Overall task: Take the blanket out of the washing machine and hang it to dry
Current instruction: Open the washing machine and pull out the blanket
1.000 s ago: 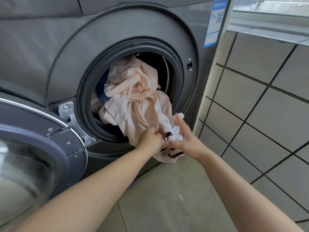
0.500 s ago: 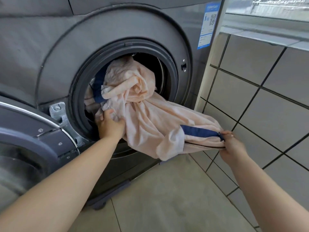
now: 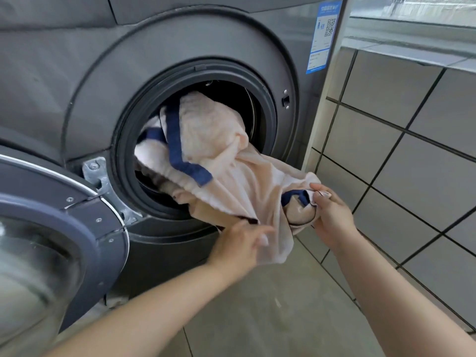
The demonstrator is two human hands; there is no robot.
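Nearest, two bare forearms reach forward over the pale floor tiles (image 3: 296, 318). At the lower left, the round door (image 3: 51, 228) of the washing machine stands swung open on its metal hinge (image 3: 103, 181), its glass bowl blurred. The left hand (image 3: 239, 246) lies just below the drum opening with its fingers fairly straight, touching the underside of the hanging cloth at its dark-piped hem; motion blur makes it unclear whether any finger actually pinches the fabric. The right hand (image 3: 332, 217) has its grip closed on the blanket (image 3: 231, 163), thumb on top and fingers curled around a bunched corner where a navy band shows. The blanket is pale peach with navy blue trim; it is partly out of the machine, one end draped over the lower lip of the opening and stretched toward the right hand, the rest still heaped inside the drum (image 3: 253, 117), filling much of the round mouth. A dark rubber seal (image 3: 126, 155) rings that opening. The washing machine (image 3: 90, 73) itself is grey, with a raised circular panel around the opening and a door latch on its right side. High on its front right corner is a blue sticker (image 3: 323, 37) bearing a square code. To the right stands a wall of grey tiles (image 3: 425, 155) with dark grout.
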